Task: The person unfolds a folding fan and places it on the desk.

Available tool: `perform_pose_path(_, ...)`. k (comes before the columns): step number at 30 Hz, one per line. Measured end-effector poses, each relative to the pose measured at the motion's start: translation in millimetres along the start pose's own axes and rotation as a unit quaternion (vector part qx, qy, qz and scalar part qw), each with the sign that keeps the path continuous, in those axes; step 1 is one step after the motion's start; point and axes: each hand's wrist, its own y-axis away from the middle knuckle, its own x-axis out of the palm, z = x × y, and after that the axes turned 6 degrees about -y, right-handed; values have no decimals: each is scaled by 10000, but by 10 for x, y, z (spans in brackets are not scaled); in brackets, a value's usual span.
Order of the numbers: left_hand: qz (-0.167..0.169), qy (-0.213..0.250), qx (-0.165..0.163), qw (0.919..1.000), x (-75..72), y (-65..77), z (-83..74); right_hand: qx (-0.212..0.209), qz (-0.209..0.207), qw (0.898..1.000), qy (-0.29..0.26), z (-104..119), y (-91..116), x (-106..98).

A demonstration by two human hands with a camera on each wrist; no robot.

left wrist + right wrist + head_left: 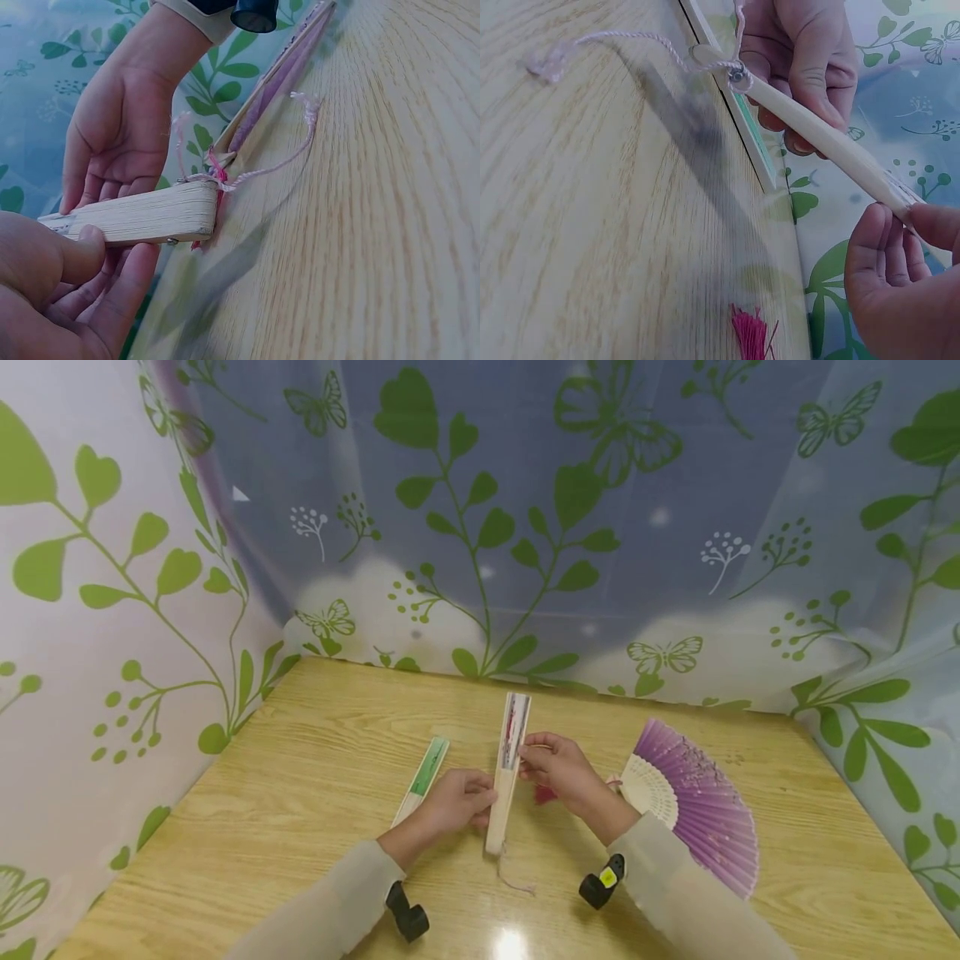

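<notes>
A folded hand fan (504,785) with pale ribs and a grey-white printed leaf is held up in front of me. My left hand (459,802) grips its ribs near the lower, riveted end, the thumb (91,247) lying along them. Higher up, my right hand (561,770) pinches the fan's edge by the printed part, as the right wrist view shows at the fingers (889,251). From the rivet (737,75) a pale pink cord (630,35) hangs down. The fan casts a shadow on the wooden table (300,777).
Left of my left hand lies a folded green fan (430,767). An open purple fan (708,793) spreads on the table at the right, its red tassel (545,794) by my right hand. Leaf-printed curtains (495,527) stand around the table's back and sides.
</notes>
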Motion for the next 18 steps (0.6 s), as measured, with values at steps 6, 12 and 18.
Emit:
perform_pose_path(6, -17, 16, -45, 10000, 6, -3, -4, -33, 31, 9998, -187, -20, -14, 0)
perform_pose_path(12, -44, 42, -84, 9999, 9, -8, -3, -52, -16, 9997, -238, -38, -34, -1)
perform_pose_path(18, -197, 242, -37, 9995, 10, -9, 11, 29, -400, 9986, -332, -58, -46, -36)
